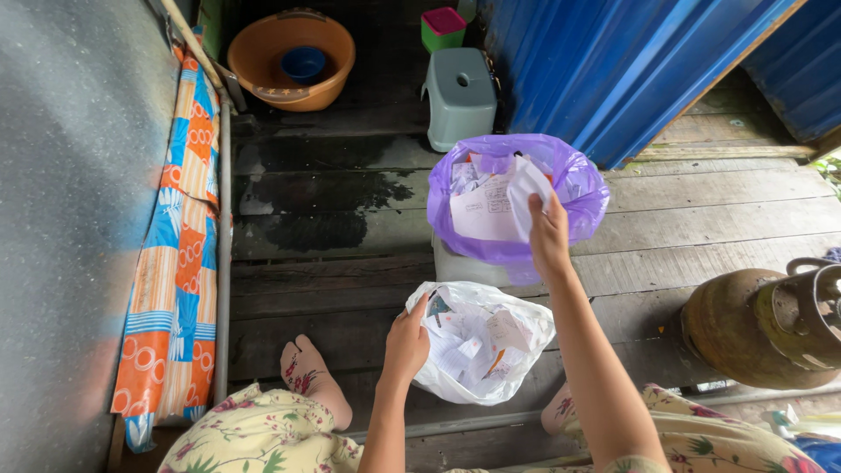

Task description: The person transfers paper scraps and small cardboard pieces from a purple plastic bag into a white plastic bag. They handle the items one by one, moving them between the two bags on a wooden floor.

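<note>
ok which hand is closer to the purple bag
The right. The right hand is over the open mouth of the purple bag, holding a white paper above it. The left hand is lower down, gripping the rim of the white bag.

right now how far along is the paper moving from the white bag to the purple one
Partway. Done: the purple bag over the bin already holds a pile of papers. In hand: the right hand holds a white paper piece above that bag, while the left hand grips the rim of the white bag. Left: the white bag still has many crumpled papers inside.
</note>
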